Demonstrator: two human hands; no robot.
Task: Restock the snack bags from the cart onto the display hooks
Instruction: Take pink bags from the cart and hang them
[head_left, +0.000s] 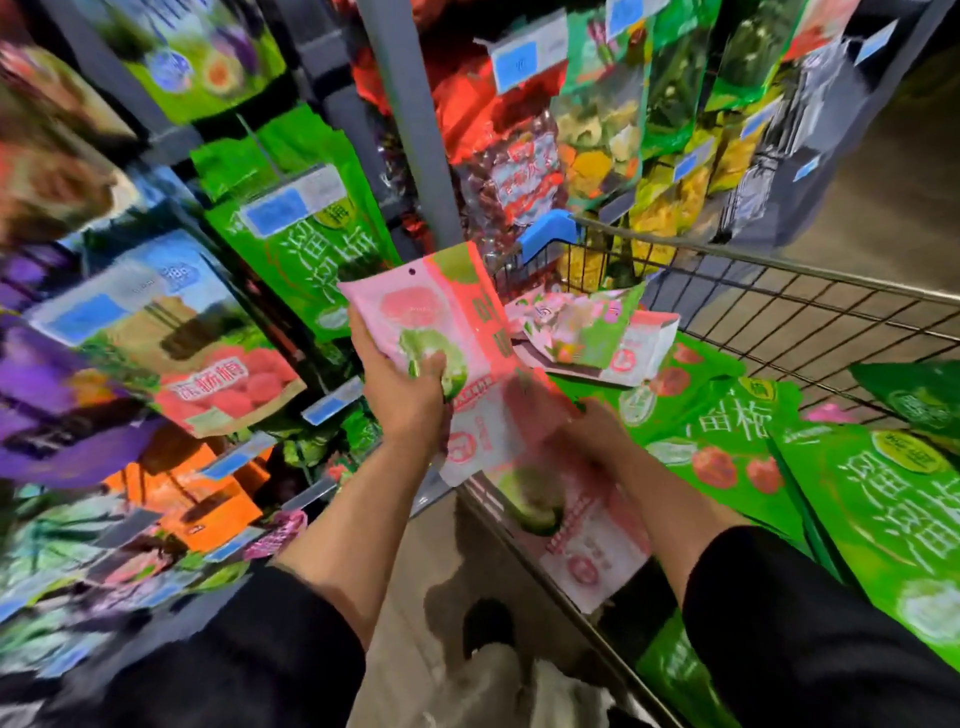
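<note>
Snack bags, pink, are in both hands above the near rim of the cart (779, 291). Nearest, the right hand (587, 431) is blurred; its fingers appear curled on a pink bag (587, 540) that hangs below them over the cart rim, though whether they pinch or merely press cannot be told. Just left of it, the left hand (405, 384) grips an upright pink bag (415, 306), thumb across the front face and fingers wrapped behind; the bag's punched hole lies above the fingertips, at the top edge. Beyond the right fingers, more pink bags (587, 332) lie loose in the cart on green bags (727, 415). Farther, past the left fingers, green bags hang on the display (301, 249) behind blue price tags; the hooks themselves are hard to make out.

Step in hand, as judged: bags are gathered from the cart, none yet hung. Next move calls for turning the left bag so its hole faces a free hook, then threading it on; the matching pink row is not identifiable.
</note>
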